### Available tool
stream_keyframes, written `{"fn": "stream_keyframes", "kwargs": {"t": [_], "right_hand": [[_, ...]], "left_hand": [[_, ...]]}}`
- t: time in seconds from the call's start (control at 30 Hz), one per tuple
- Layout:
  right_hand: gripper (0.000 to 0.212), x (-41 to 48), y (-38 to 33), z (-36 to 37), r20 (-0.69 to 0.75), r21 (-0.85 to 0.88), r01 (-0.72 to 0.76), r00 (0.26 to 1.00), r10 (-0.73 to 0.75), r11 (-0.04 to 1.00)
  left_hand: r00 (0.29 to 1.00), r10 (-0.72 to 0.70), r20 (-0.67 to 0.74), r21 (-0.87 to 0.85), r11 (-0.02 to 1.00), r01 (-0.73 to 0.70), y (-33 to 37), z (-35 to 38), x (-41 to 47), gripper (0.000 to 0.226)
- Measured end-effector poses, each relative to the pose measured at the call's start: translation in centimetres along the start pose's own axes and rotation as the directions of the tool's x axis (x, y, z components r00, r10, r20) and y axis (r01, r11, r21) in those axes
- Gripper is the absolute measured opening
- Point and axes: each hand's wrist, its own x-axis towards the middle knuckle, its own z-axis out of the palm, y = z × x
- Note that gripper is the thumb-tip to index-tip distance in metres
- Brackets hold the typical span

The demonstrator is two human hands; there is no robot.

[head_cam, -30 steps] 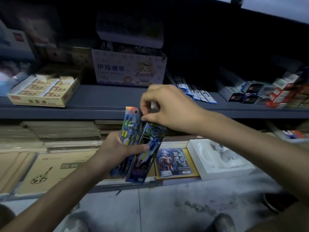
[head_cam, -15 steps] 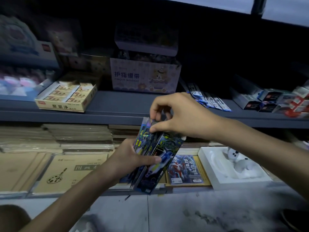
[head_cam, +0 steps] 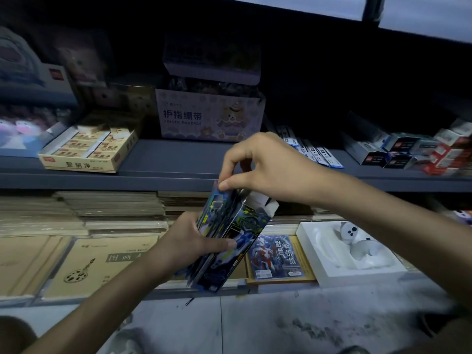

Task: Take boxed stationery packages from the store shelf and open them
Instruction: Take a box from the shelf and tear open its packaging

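Left hand (head_cam: 190, 240) wraps round the lower half of a small stack of glossy blue boxed packages (head_cam: 231, 245), thumb pressed across the front, holding them tilted in front of the lower shelf (head_cam: 107, 298). At their top end the right hand (head_cam: 270, 167) sits above, thumb and forefinger pinching the upper edge of the leftmost box, while the front box shows a white flap (head_cam: 267, 206) standing open. Further right on the lower shelf lie a hero-print card pack (head_cam: 274, 256) and a white moulded tray (head_cam: 321, 269).
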Motion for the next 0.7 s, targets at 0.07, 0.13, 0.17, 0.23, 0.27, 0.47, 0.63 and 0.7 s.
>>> {"fn": "stream_keyframes", "kwargs": {"t": [0.07, 0.13, 0.17, 0.23, 0.27, 0.47, 0.63, 0.7], "right_hand": [[0.007, -0.5, 0.0, -0.1, -0.039, -0.043, 0.009, 0.999, -0.011, 0.999], [0.008, -0.8, 0.1, -0.6, -0.12, -0.077, 0.02, 0.992, -0.029, 0.997], [0.007, -1.0, 0.2, -1.0, -0.161, -0.076, 0.027, 0.986, -0.039, 0.997], [0.007, -1.4, 0.4, -1.8, -0.205, -0.041, 0.033, 0.978, -0.041, 0.999], [0.006, -1.7, 0.4, -1.8, -0.209, -0.006, 0.033, 0.977, -0.033, 0.999], [0.031, -2.2, 0.0, -0.2, -0.058, 0.49, -0.114, 0.985, 0.163, 0.864], [0.026, -1.7, -0.5, 0.3, -0.049, 0.409, -0.116, 0.988, 0.149, 0.905], [0.027, -1.9, -1.1, -0.7, -0.164, 0.388, -0.097, 0.971, 0.172, 0.917]], "left_hand": [[1.0, -0.005, 0.001, 0.005, 1.0, 0.005, 0.0, 0.0, 0.0, 0.027], [1.0, -0.011, -0.003, 0.008, 1.0, 0.011, 0.0, 0.0, 0.1, 0.027], [1.0, -0.015, -0.01, 0.009, 1.0, 0.015, -0.1, 0.0, 0.1, 0.027], [1.0, -0.013, -0.021, 0.01, 1.0, 0.013, -0.2, -0.1, 0.1, 0.028], [1.0, -0.014, -0.017, 0.011, 1.0, 0.014, -0.1, -0.1, 0.1, 0.029], [1.0, 0.007, 0.001, 0.011, 1.0, -0.007, 0.6, 0.1, 0.4, 0.031], [0.999, 0.022, -0.032, 0.015, 1.0, -0.022, 0.3, 0.5, 0.8, 0.032], [0.998, 0.046, -0.036, 0.025, 0.999, -0.046, 0.0, 0.6, 0.9, 0.034]]}}
